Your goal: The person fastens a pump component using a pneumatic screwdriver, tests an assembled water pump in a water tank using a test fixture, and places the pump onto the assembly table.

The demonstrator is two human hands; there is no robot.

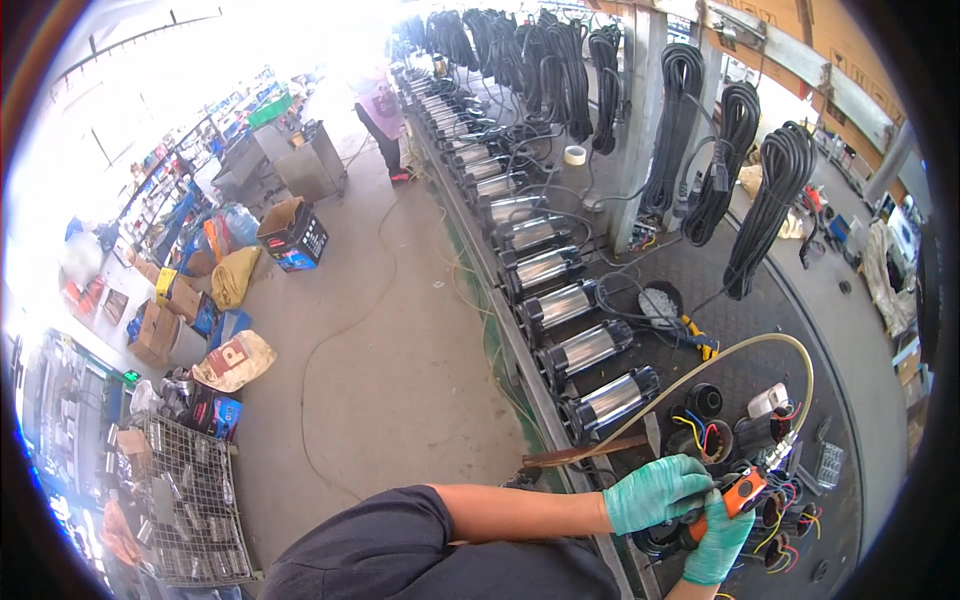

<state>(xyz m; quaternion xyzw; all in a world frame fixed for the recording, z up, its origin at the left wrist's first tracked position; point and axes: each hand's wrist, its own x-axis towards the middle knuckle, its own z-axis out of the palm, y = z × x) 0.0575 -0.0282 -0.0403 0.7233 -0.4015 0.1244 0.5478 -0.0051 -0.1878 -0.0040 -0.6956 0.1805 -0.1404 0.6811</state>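
Observation:
Both my hands wear green gloves and meet at the lower right, over the workbench. My right hand point(722, 545) is wrapped round an orange-and-black air tool point(745, 492). A clear yellowish hose point(740, 345) joins its metal fitting and loops over the bench. My left hand point(655, 494) reaches in from the left, its fingers bent together beside the tool's front end. What those fingers hold, if anything, is hidden. Just beyond the hands stand dark round motor housings point(718, 440) with red, yellow and blue wires. Beneath my left hand a black round part point(655, 543) shows partly.
Silver-and-black cylindrical motors point(612, 400) line the bench's left edge. A hammer point(652, 435) lies near my left hand. Coiled black cables point(770, 205) hang above. A tub of small parts point(660, 303) and a tape roll point(574, 155) sit farther off. A person point(380, 115) stands far ahead.

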